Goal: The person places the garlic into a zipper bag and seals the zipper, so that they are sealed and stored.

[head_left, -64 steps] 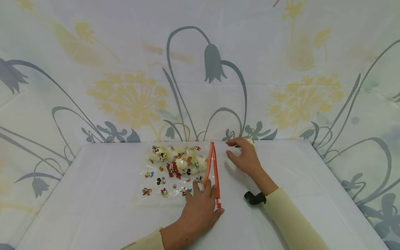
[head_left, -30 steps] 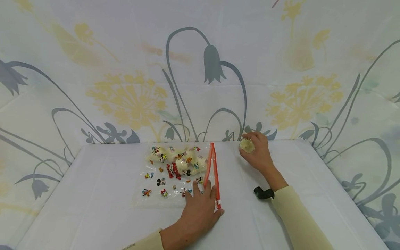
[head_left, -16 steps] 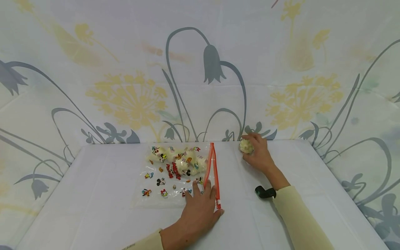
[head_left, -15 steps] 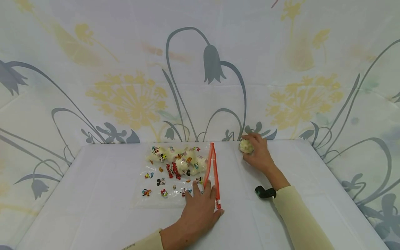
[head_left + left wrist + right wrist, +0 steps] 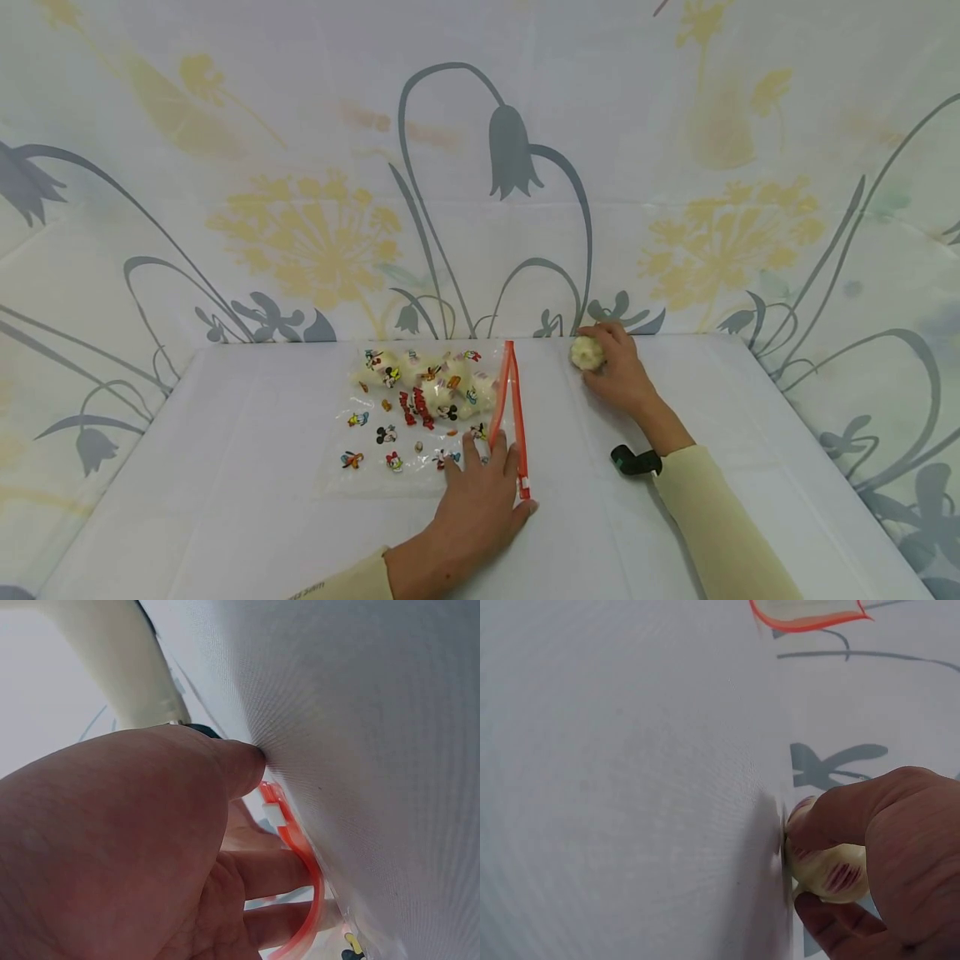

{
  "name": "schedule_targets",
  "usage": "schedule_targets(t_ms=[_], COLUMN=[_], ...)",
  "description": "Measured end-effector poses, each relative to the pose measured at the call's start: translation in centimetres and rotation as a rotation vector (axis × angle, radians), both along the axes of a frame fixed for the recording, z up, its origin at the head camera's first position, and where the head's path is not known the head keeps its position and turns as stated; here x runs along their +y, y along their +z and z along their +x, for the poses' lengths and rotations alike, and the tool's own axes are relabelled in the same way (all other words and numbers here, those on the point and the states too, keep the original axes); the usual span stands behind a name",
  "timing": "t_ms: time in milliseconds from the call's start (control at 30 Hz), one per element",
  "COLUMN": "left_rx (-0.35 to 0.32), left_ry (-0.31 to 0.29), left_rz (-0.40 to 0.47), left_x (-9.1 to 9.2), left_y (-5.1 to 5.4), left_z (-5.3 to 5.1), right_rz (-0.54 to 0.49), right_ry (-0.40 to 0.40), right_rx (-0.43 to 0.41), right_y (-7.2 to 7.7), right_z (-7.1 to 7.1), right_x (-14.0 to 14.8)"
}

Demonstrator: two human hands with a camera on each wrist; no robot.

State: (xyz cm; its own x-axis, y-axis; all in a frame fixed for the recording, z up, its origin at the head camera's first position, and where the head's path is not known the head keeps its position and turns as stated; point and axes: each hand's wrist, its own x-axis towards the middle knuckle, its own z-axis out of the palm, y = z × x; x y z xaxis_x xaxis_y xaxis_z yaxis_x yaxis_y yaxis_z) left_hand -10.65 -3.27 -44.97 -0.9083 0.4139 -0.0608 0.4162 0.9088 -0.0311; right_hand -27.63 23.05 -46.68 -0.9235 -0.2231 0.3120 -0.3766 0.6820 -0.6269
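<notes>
My right hand [image 5: 621,367] pinches a pale garlic bulb [image 5: 587,353] near the back edge of the table. Purple streaks mark the bulb [image 5: 832,871] in the right wrist view, where thumb and fingers sit on either side of it, low at the white cloth. To the left lies a clear zip bag [image 5: 367,446] printed with cartoon figures, with several similar pale bulbs [image 5: 442,392] inside. Its red zip edge [image 5: 521,417] stands parted at the bag's right side. Spread over the bag's near right corner, my left hand [image 5: 480,504] presses it down, thumb on the cloth.
A white cloth covers the table [image 5: 247,450]. Behind it rises a flower-printed curtain [image 5: 465,208], right by the bulb. A black wrist device [image 5: 636,461] sits at my right cuff.
My right hand has moved from beside the bag's mouth to the right and taken hold of the garlic bulb. The bulb has since turned and shifted slightly left. The left hand has stayed put.
</notes>
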Motion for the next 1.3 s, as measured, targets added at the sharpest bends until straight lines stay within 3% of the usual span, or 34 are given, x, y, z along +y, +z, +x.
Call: schedule_targets(t_ms=[533,1000,1300], left_rx=[-0.017,0.032,-0.006], left_ry=[0.002,0.006,0.008], left_rz=[0.018,0.031,0.035], left_x=[0.0,0.1,0.0], left_y=[0.1,-0.2,-0.1], left_z=[-0.1,0.1,0.0], right_rz=[0.024,-0.007,-0.033], right_ry=[0.069,0.132,0.213], right_rx=[0.036,-0.018,-0.072], right_y=[0.2,0.5,0.7], right_z=[0.1,0.7,1.0], right_x=[-1.0,-2.6,-3.3])
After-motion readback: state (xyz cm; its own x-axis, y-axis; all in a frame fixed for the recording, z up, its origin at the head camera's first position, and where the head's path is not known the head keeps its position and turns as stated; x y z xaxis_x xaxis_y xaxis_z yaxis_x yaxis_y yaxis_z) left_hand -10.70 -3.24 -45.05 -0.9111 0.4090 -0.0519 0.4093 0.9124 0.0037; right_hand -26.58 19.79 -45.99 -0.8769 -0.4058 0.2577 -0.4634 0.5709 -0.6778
